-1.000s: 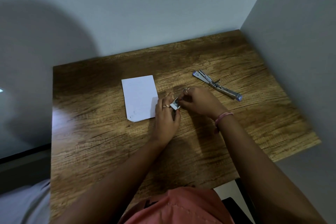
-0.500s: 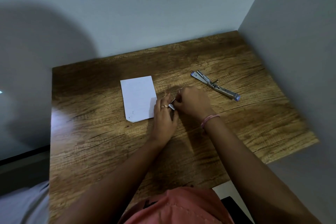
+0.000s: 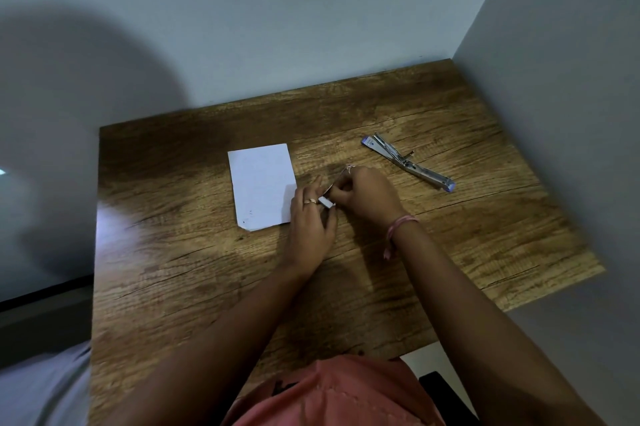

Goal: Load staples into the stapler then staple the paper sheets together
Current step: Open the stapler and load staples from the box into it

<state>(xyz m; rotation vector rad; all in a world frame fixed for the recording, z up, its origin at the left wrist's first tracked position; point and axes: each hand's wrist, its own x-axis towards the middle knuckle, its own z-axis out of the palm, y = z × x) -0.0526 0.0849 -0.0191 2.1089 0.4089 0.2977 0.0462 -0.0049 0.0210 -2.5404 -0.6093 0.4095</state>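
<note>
A metal stapler (image 3: 408, 162) lies flipped open and flat on the wooden table (image 3: 194, 287), to the right of both hands. A small stack of white paper sheets (image 3: 261, 185) rests left of centre. My left hand (image 3: 310, 228) holds a small white staple box (image 3: 326, 202) at the table's middle, just right of the paper. My right hand (image 3: 365, 197) meets it from the right, fingertips pinched at the box's open end on a thin strip, likely staples.
Grey walls close the table at the back and the right. The table's right edge (image 3: 554, 290) runs diagonally. Pink clothing (image 3: 332, 394) shows at the near edge, and a dark object (image 3: 446, 394) sits beside it below the table.
Both hands stay together at the box. The right hand's fingers have worked at its open end, and a thin strip now shows rising from it. Stapler and paper have not moved.
</note>
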